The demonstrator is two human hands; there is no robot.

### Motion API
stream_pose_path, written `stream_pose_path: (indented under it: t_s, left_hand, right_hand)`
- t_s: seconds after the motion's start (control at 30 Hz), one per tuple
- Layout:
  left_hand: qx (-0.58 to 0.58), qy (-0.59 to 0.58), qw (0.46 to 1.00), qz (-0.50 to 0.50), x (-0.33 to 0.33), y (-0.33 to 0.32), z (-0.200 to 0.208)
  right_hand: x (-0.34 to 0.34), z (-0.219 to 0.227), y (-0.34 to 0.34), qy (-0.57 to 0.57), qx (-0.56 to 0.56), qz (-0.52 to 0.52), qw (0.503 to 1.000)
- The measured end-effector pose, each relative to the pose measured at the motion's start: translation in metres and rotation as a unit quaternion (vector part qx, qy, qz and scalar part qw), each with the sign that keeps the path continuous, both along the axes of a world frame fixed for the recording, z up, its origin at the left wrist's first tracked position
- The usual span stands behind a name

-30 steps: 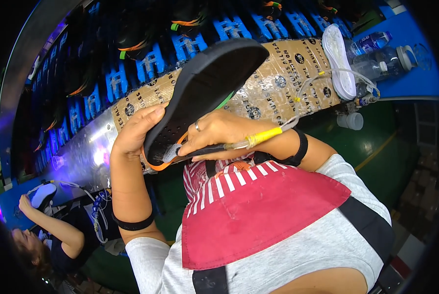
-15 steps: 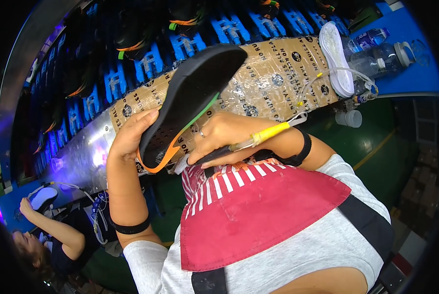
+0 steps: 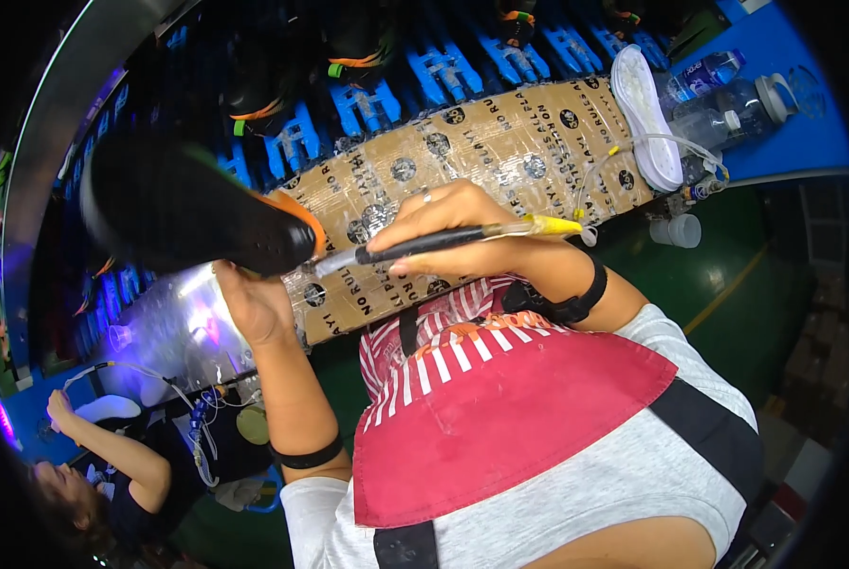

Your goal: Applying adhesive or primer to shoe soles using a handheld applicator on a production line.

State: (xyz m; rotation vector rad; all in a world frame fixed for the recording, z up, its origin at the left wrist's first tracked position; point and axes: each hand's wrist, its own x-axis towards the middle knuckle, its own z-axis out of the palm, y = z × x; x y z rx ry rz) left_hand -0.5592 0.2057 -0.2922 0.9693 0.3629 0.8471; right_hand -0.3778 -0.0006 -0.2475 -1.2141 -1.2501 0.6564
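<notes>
My left hand [image 3: 257,305] grips a black shoe sole [image 3: 192,213] from below, near its end with the orange rim. The sole is tilted, with its toe pointing away to the far left, and its far end is smeared by motion. Most of my left fingers are hidden behind it. In my right hand [image 3: 453,228] is a glue brush [image 3: 429,244] with a black handle and yellow tape at its rear. Its pale bristle tip is at the orange rim; whether it touches, I cannot tell.
Brown cardboard [image 3: 500,156] under clear tape covers the bench. Blue racks [image 3: 443,76] with dark shoe parts run along its far side. At right lie a white sole [image 3: 645,119], plastic bottles [image 3: 733,104] and a thin hose [image 3: 676,139]. Another person's arm [image 3: 111,448] reaches in at lower left.
The sole has swung left and turned, so its orange-rimmed end now faces the brush. My right hand has lifted slightly away from the apron, bringing the brush up to that end.
</notes>
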Motion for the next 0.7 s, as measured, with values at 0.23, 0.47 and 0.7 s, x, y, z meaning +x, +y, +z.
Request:
stream_pose_path:
  t_s: [0.23, 0.47, 0.7]
  left_hand:
    - [-0.225, -0.142, 0.954, -0.136, -0.029, -0.012, -0.017]
    - [-0.399, -0.154, 0.890, -0.158, -0.026, -0.060, -0.049]
    - [-0.406, -0.197, 0.872, -0.190, -0.004, -0.069, -0.047]
  right_hand:
    - [0.005, 0.002, -0.005, 0.057, -0.039, -0.104, 0.992]
    - [0.002, 0.003, -0.003, 0.178, -0.093, -0.135, 0.970]
    - [-0.008, 0.015, 0.006, 0.075, -0.040, -0.142, 0.986]
